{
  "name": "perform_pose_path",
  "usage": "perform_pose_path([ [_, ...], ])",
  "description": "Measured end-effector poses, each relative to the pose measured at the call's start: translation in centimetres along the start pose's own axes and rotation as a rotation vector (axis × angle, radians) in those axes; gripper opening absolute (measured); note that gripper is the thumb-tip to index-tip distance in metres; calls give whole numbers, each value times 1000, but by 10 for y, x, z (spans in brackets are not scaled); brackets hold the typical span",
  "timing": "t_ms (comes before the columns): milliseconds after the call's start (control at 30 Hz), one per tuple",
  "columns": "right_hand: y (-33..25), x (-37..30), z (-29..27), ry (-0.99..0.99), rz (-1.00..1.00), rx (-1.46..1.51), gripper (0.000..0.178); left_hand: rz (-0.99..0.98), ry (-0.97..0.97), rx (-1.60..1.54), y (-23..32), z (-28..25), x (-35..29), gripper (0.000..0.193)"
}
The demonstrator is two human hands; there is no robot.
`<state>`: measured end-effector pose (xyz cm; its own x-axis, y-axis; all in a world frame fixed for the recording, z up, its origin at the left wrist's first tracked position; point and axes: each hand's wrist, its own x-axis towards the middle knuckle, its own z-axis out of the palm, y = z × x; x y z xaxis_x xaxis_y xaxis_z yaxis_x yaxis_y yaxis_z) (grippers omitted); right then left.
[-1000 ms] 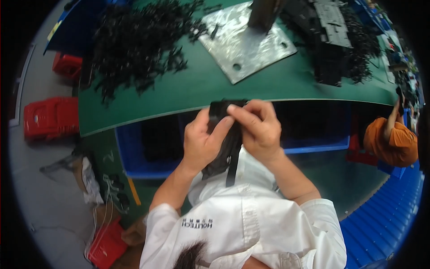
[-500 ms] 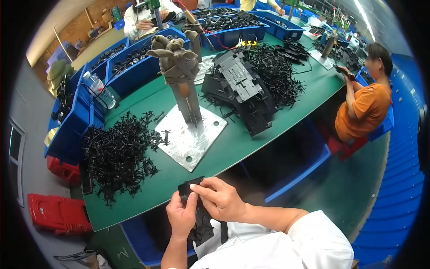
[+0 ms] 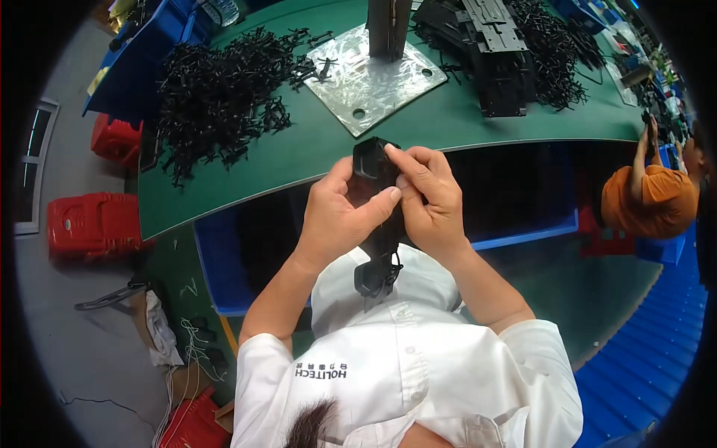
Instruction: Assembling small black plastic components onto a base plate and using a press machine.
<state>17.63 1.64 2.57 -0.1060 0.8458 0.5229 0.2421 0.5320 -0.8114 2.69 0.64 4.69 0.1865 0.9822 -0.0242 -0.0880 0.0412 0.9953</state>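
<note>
We see both hands closed on one long, dark, angular part that looks like moulded black plastic [image 3: 385,233], held over the lap just short of the near edge of the green, flat worktop [image 3: 299,154]. The left hand [image 3: 336,216] wraps its left side, thumb laid across the front; the right hand [image 3: 433,198] grips the upper right side, its forefinger at the top end and its thumb near the left thumb. The lower end hangs free in front of the white cloth shirt [image 3: 358,351], with a thin dark loop [image 3: 396,263] beside it (wire or strap, we cannot tell). We judge the part light for its length and stiff rather than soft, since it runs on below the fingers with no plain sag. Its smooth, faintly shiny faces may be a little slippery, and any thin projections would be the fragile points. We would take hold by the solid body along both long sides, near the upper end, and leave the loop alone. Beyond it on the worktop lie a tangled heap of small black pieces [image 3: 216,97] and a square, silvery metal plate with holes [image 3: 343,84].
</note>
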Motion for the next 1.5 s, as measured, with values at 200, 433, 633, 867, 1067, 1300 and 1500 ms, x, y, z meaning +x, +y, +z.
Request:
perform_pose_path([
  [200,-1,-7,2,-42,25,8,38,-28,-21,-143,-5,-4,-7,32],
  [433,-1,-3,-4,-178,160,107,35,-238,-43,-383,-19,-23,0,29],
  [633,2,-1,-2,-177,248,98,28,-236,-74,-375,-25,-23,-2,29],
  [867,5,-2,2,-101,157,46,26,-250,-94,-380,-25,-26,-5,29],
  [1067,5,1,2,-71,104,18,23,-266,-81,-437,-21,-24,-4,28],
  [1300,4,4,-1,-123,155,58,24,-261,-81,-434,-22,-25,-4,27],
  [1500,6,3,0,-91,93,54,25,-261,-89,-449,-21,-24,-4,26],
])
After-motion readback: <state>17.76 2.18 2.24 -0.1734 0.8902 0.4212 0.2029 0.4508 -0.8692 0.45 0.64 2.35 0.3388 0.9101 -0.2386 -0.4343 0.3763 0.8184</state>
